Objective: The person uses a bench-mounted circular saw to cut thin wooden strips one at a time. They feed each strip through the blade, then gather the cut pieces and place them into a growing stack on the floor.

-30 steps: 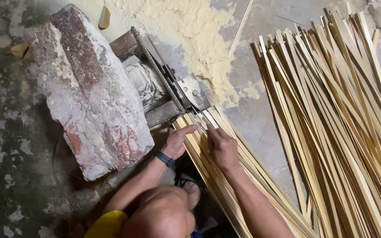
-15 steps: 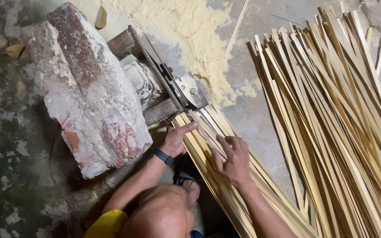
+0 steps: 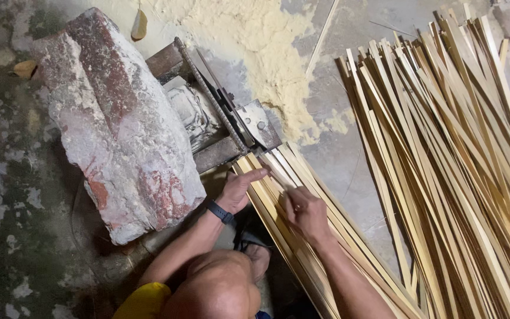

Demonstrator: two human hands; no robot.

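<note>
Right hand has slid back along the bundle of pale yellow split bamboo strips since a second ago: then it lay close beside the left hand near the strip ends, now it sits lower, toward 5 o'clock of the left hand. Left hand has barely shifted.

Left hand: flat on the bundle's upper end, index finger stretched out toward 2 o'clock over the strip tips, other fingers loosely bent; pressing rather than gripping. A dark wristband sits on that wrist.

Right hand: palm down on the bundle, fingers curled onto the top strips. Whether they pinch a single strip or only rest on it, I cannot tell.

Bundle position: runs from centre frame down toward 5 o'clock, its upper ends touching the grey metal plate with bolts of a small floor-mounted cutting jig. A dark ribbed steel bar runs from the plate toward 11 o'clock.

At 9 o'clock of the jig: a big rough block of red and white plastered masonry, lying against the jig's side.

At 12 o'clock: a heap of fine pale sawdust on the stained grey concrete floor.

At 3 o'clock, well apart from the hands: a broad loose pile of long bamboo slats, fanned over the floor.
</note>
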